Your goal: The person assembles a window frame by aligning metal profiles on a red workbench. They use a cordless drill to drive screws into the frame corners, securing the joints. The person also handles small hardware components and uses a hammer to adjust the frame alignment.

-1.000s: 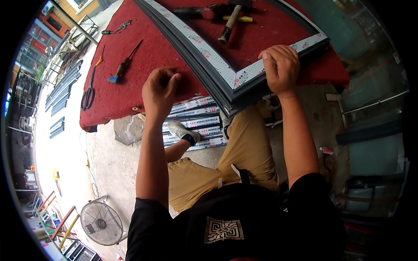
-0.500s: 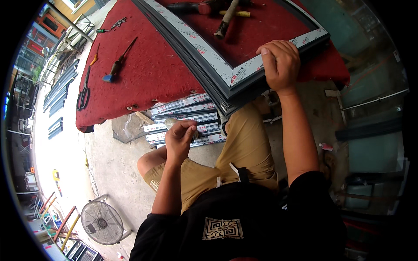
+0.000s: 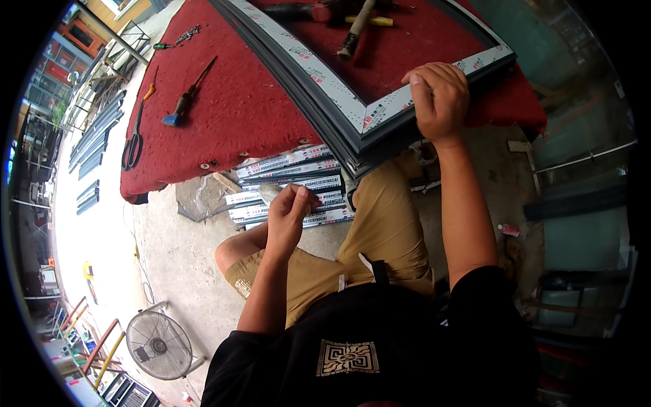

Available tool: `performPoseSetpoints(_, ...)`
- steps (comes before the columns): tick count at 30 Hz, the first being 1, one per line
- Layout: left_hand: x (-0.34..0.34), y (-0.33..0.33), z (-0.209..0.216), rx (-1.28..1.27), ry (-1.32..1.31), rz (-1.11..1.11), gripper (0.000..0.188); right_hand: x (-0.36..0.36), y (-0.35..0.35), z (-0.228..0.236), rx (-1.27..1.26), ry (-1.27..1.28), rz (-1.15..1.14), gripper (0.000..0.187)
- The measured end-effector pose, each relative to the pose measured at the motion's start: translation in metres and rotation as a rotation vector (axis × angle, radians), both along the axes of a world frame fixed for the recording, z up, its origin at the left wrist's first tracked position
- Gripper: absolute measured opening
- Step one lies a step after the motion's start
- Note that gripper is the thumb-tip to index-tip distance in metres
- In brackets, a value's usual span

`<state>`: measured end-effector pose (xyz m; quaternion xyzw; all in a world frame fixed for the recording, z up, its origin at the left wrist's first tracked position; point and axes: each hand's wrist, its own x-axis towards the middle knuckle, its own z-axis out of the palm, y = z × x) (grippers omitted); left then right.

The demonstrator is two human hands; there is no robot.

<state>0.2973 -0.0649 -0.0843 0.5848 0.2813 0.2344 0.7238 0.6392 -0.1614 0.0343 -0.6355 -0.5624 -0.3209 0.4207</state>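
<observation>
While the left hand (image 3: 293, 209) hangs past the edge of the red-covered bench (image 3: 230, 115), left of the frame (image 3: 312, 68) and apart from it, fingers curled but can't tell if closed on anything, the right hand (image 3: 441, 100) is clamped over the frame's near bar, its corner jutting off the bench. Versus a second ago, left hand moved from over the red cover to above the strips (image 3: 288, 160), right grip unchanged. Strips: bold black lettering, red marks; frame's white film: small red and black print.
</observation>
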Motion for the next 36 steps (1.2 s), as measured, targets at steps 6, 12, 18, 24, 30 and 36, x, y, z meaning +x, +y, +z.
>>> performPoseSetpoints(6, 0.039, -0.011, 0.058, -0.323, -0.065, -0.135, 0.062, 0.001, -0.002, 0.0, 0.0, 0.003, -0.002, 0.024)
performPoseSetpoints(12, 0.061, -0.014, 0.078, -0.351, -0.112, -0.163, 0.058, 0.0, 0.0, 0.001, 0.005, 0.005, 0.006, 0.024)
performPoseSetpoints(18, 0.068, -0.016, 0.089, -0.326, -0.055, -0.06, 0.032, 0.002, -0.003, -0.002, 0.012, 0.0, 0.0, 0.023)
performPoseSetpoints(24, 0.059, -0.002, 0.077, -0.447, -0.149, -0.038, 0.021, 0.003, -0.001, -0.002, 0.024, 0.005, 0.013, 0.023)
performPoseSetpoints(30, 0.064, -0.005, 0.109, -0.412, -0.065, -0.104, 0.041, 0.003, 0.0, -0.002, 0.023, 0.008, 0.013, 0.023)
performPoseSetpoints(36, 0.08, -0.002, 0.137, -0.481, 0.058, -0.2, 0.06, 0.001, -0.002, -0.001, 0.011, 0.017, 0.006, 0.022)
